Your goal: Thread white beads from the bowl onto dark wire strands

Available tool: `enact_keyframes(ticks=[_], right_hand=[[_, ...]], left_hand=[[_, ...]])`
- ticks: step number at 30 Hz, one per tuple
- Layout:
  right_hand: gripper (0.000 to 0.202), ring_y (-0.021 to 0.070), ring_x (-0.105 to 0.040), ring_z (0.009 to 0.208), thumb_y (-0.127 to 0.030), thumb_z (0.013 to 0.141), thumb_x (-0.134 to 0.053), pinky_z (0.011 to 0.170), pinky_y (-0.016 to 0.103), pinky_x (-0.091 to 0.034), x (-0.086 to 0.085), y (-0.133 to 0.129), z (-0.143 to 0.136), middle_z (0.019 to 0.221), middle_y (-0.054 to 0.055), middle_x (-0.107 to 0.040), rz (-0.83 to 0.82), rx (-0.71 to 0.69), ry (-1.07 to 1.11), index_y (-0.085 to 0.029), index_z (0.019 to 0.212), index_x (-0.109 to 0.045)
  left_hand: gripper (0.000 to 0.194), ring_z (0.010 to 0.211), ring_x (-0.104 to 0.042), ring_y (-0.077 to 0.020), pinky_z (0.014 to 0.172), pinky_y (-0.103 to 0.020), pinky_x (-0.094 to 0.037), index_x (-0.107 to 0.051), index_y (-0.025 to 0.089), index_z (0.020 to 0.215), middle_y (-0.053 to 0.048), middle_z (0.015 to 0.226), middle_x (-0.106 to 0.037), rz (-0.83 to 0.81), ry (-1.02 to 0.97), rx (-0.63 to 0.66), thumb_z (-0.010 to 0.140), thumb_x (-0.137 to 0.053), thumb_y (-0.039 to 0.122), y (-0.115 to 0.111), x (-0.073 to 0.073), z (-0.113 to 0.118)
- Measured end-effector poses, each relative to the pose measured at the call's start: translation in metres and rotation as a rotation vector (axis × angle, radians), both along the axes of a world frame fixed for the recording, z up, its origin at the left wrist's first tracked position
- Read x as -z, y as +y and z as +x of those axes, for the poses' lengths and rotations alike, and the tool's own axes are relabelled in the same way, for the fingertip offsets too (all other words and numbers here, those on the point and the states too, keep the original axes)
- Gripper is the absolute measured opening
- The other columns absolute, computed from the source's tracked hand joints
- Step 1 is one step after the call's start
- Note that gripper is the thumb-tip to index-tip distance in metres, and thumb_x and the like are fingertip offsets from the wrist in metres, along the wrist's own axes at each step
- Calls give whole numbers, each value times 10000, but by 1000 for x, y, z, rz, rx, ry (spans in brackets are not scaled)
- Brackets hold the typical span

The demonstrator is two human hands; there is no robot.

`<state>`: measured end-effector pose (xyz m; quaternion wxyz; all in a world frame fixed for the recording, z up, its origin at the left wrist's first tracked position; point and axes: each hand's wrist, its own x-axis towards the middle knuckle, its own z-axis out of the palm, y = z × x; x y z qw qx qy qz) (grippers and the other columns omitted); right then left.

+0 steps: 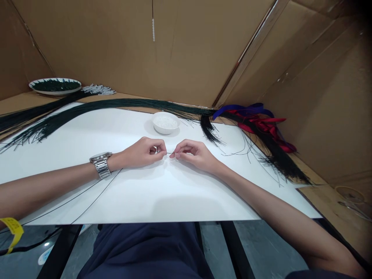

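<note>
Your left hand (145, 152): pinched on black cord (169, 153) | your right hand (197, 155): likewise | exposed cord: 9-to-3 o'clock between them | white bowl (166, 131): 12 o'clock

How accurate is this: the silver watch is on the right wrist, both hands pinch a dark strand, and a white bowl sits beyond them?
Not quite: the head view shows the silver watch on the left wrist, not the right. The left hand and right hand do pinch a dark strand, and a white bowl sits beyond them.

Brown cardboard walls (110, 50); white tabletop (133, 201); grey floor (270, 244).
</note>
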<state>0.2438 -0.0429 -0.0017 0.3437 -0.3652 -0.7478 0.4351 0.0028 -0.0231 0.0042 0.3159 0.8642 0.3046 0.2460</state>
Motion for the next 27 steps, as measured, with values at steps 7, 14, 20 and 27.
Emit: enact_keyframes(ticks=[7,14,20,27], right_hand=[[96,212,-730,920,-272,874,-675,800,325,-525,1,1,1,908,67,-764,-36,1,6,-185,913,-662],[106,213,-730,912,-280,870,-682,807,332,-526,4,3,2,908,66,-770,-49,2,4,-186,918,-668],[124,216,-727,927,-289,868,-680,832,348,-532,4,2,1,939,76,-774,-61,-9,-4,-180,925,-669],[152,208,-722,896,-310,849,-693,814,342,-530,0,0,-2,911,68,-769,-65,15,-7,-179,920,-659]], left_hand=[[121,528,-426,-67,524,-195,-317,-651,157,837,51,617,-567,35,7,-13,878,-556,220,0,0,0],[114,530,-431,-70,528,-198,-318,-653,157,840,50,613,-569,43,5,-17,865,-554,208,0,-1,0],[123,541,-446,-73,534,-200,-323,-655,159,843,46,621,-576,53,-1,-5,872,-546,209,0,-1,0],[122,543,-460,-77,542,-205,-333,-660,163,860,42,625,-584,100,6,-5,876,-545,198,-1,2,-1]])
